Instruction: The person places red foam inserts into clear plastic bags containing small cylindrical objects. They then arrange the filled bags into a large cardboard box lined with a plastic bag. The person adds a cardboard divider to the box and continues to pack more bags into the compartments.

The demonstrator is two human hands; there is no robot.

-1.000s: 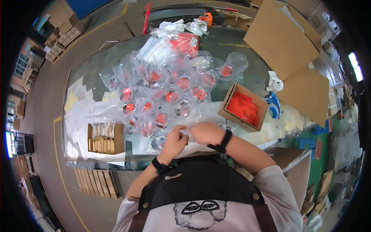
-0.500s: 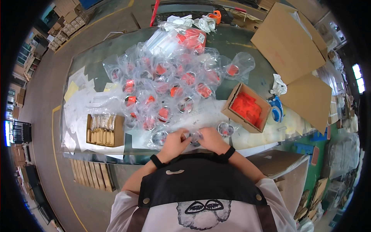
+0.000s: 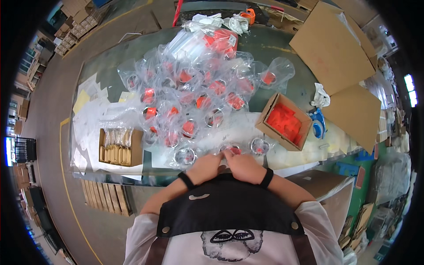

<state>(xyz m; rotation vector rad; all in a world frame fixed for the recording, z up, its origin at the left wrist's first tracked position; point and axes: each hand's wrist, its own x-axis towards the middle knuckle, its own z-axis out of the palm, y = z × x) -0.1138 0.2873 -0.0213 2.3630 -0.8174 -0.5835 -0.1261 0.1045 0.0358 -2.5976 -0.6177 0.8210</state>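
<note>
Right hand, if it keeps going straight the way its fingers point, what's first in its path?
Likely the clear bagged part with the red piece that the right hand already touches at its fingertips, beside the left hand. Beyond lies the pile of similar bags; depth is unclear.

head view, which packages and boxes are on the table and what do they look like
Clear bags: a heap across mid table, each holding an orange part.
Open carton: right of the heap, brown, full of orange parts.
Small carton: left, brown, holding tan packets.
Flat cardboard: far right, brown sheets.
</note>
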